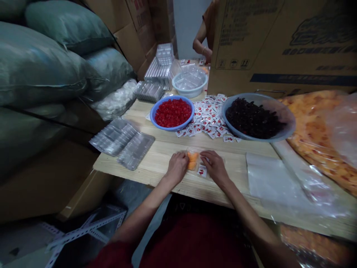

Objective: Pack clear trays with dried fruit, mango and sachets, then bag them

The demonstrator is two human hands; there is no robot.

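A clear plastic tray or pack lies on the wooden table [164,149] between my hands, with orange pieces [192,160] in its left part and a small white-and-red sachet [202,171] at its lower right. My left hand [178,166] is closed at the left edge of the orange pieces; what its fingertips grip is too small to name. On the other side, my right hand [214,165] has its fingers pinched above the sachet, and anything between them cannot be made out.
Behind are a blue bowl of red pieces [173,113], a pile of sachets [209,115] and a bowl of dark pieces [255,118]. Clear trays [122,141] lie left, plastic bags [267,175] right. A person's arm [201,41] shows beside a large carton [251,44].
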